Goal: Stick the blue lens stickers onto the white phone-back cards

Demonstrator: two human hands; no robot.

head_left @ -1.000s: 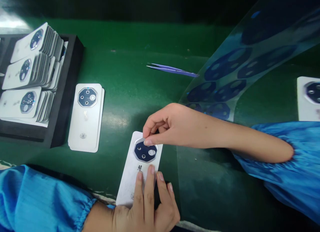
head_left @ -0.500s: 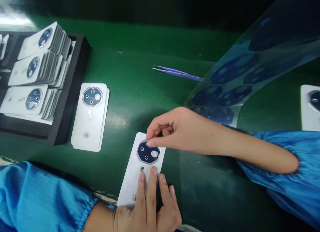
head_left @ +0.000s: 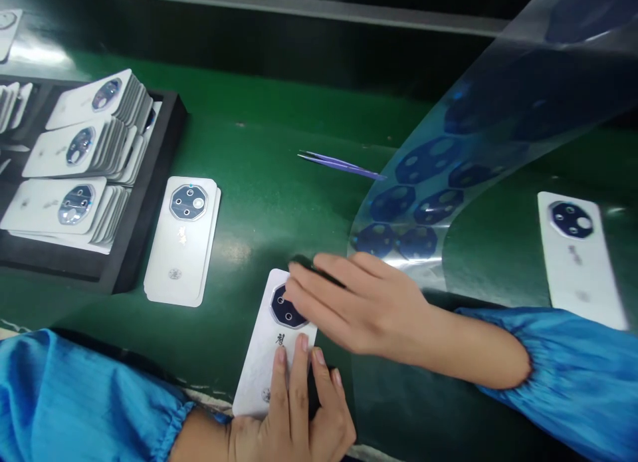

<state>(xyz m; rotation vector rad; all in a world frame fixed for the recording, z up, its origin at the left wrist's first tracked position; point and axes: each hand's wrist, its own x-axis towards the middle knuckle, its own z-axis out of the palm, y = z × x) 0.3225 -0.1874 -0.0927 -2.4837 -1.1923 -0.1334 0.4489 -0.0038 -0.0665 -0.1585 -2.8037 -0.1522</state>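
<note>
A white phone back panel [head_left: 254, 365] with a dark octagonal camera plate [head_left: 284, 309] lies tilted on the green surface near the front. My left hand [head_left: 299, 409] rests with spread fingers on its lower half, beside the black lettering. Over the camera plate's right side reaches my right hand [head_left: 361, 302], palm down, its fingers stretched out and somewhat blurred. The fingertips overlap the plate's upper part and hide it; whether they press on it I cannot tell. Just beyond the right hand, a clear strip [head_left: 428, 183] bearing dark octagonal pieces curves up to the right.
Purple tweezers [head_left: 343, 165] lie behind the hands, touching the strip. Two stacked white panels [head_left: 182, 249] lie to the left, with a black tray [head_left: 159, 176] of several panel stacks beyond. Another panel [head_left: 581, 262] sits at the right. A grey ledge [head_left: 299, 6] crosses the back.
My right hand has gone from pinched fingertips at the camera plate's upper edge to stretched fingers lying over its right side. My left hand stays on the panel. The view has shifted slightly.
</note>
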